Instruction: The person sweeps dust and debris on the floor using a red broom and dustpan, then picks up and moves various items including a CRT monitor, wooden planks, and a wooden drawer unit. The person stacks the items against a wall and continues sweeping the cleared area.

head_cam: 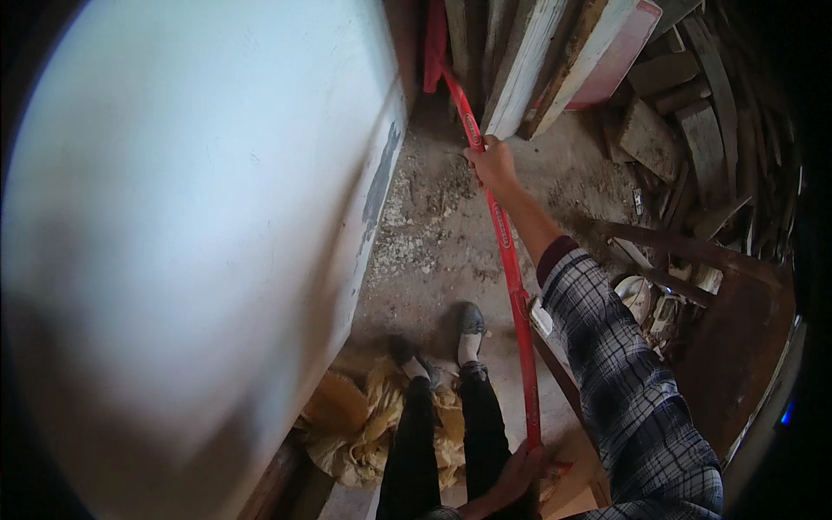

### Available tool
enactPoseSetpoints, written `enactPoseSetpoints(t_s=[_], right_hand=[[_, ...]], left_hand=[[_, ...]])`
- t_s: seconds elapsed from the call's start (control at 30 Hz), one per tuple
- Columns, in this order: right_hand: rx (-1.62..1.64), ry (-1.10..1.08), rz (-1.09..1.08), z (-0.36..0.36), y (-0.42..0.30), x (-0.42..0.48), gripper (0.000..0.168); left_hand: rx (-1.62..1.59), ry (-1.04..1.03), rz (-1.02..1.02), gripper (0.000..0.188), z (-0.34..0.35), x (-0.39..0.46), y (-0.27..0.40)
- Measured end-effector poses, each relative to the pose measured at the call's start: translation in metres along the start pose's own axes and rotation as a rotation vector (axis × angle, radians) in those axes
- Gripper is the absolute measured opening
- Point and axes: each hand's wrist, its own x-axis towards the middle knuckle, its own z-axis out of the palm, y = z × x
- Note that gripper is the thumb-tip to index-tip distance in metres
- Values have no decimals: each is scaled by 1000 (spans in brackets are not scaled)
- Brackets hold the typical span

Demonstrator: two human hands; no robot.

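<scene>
A long red pole [504,234] with printed writing runs from the top of the view down towards my body. My right hand [493,164] is closed around its upper part, near the ends of leaning boards. My left hand [520,471] grips the lower end, close to my right leg. The pole's far end meets a flat red piece [434,45] between the wall and the boards; whether they are joined cannot be told. A small orange-red piece shows beside my left hand, partly hidden.
A pale wall [195,195] with peeling paint fills the left. Wooden boards [526,65] lean at the top. Scrap wood [653,140] is piled at right, above a brown panel [721,344]. Crumpled yellowish sheeting [351,448] lies around my feet; debris covers the floor [422,273].
</scene>
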Motion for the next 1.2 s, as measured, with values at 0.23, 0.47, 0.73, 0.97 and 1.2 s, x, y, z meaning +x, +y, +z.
enactPoseSetpoints(t_s=[0.23, 0.47, 0.73, 0.97, 1.2], right_hand=[[94, -29, 31, 66, 22, -54, 21], [245, 39, 97, 128, -25, -58, 23], [-38, -74, 300, 181, 7, -346, 23], [558, -567, 421, 73, -36, -481, 36], [622, -242, 472, 51, 14, -370, 13]], left_hand=[[967, 502, 505, 20, -147, 49, 24], [566, 474, 401, 28, -179, 0, 181], [1134, 701, -68, 27, -189, -235, 10], [615, 397, 2, 30, -142, -308, 23], [-15, -139, 100, 37, -94, -292, 56]])
